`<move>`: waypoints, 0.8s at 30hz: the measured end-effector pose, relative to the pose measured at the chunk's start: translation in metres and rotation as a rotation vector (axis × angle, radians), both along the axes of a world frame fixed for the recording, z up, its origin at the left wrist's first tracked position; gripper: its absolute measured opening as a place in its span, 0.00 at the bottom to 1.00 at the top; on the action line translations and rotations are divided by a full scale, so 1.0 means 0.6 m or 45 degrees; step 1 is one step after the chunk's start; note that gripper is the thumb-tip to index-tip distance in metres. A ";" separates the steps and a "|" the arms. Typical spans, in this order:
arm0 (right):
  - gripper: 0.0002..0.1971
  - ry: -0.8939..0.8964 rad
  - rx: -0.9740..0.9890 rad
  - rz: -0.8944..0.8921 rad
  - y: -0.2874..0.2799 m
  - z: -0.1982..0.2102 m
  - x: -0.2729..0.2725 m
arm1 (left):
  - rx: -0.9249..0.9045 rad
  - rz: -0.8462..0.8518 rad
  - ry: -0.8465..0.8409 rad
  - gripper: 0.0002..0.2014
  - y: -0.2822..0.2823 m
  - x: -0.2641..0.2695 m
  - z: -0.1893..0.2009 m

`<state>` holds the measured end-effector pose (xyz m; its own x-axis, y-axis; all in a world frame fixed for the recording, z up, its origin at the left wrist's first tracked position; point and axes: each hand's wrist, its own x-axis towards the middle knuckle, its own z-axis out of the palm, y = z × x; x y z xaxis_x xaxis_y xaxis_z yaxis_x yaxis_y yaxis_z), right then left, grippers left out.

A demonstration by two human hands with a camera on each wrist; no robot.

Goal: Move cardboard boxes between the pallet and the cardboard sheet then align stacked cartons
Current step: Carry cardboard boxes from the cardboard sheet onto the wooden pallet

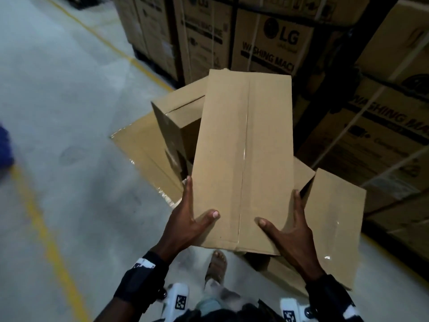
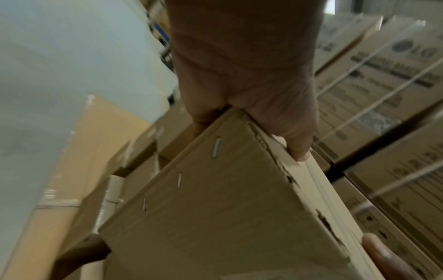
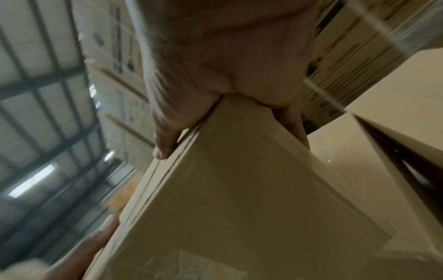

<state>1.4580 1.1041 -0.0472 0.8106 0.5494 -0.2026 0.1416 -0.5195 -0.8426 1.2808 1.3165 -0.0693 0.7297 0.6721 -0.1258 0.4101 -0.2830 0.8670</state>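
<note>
- Left hand (image 1: 185, 219): fingers spread along the side, thumb on top, gripping carton (image 1: 243, 159)
- Right hand (image 1: 290, 231): same grip, opposite side
- Carton: plain brown, taped seam, held above boxes on cardboard sheet (image 1: 144, 149)

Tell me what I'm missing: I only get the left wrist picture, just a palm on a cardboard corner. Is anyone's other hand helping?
Observer: Yes. The head view shows the right hand gripping the opposite side of the same long box, with the left hand across from it.
Visitor: Is the box resting on something?
Observer: It looks lifted, held over other plain boxes that sit on a flat cardboard sheet on the floor.
Visitor: Is the box sealed?
Observer: The head view shows clear tape running down the middle seam of its top.
Visitor: Anything overhead?
Observer: The right wrist view catches roof beams and a bright strip light.
</note>
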 end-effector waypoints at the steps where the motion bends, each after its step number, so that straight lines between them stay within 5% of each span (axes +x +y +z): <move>1: 0.65 -0.008 -0.005 0.036 -0.008 0.000 -0.012 | -0.009 0.032 -0.005 0.56 -0.015 -0.020 -0.003; 13: 0.61 -0.037 -0.032 0.714 -0.103 0.006 -0.167 | -0.059 0.722 0.072 0.57 -0.323 -0.311 -0.005; 24: 0.61 0.087 -0.022 1.414 -0.126 -0.021 -0.228 | -0.096 1.505 0.121 0.57 -0.605 -0.377 0.003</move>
<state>1.3211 1.0287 -0.0599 -0.1430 0.9596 -0.2423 0.4887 -0.1444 -0.8604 1.0545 0.9534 -0.0674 -0.3523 0.9110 -0.2143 0.4464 0.3648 0.8171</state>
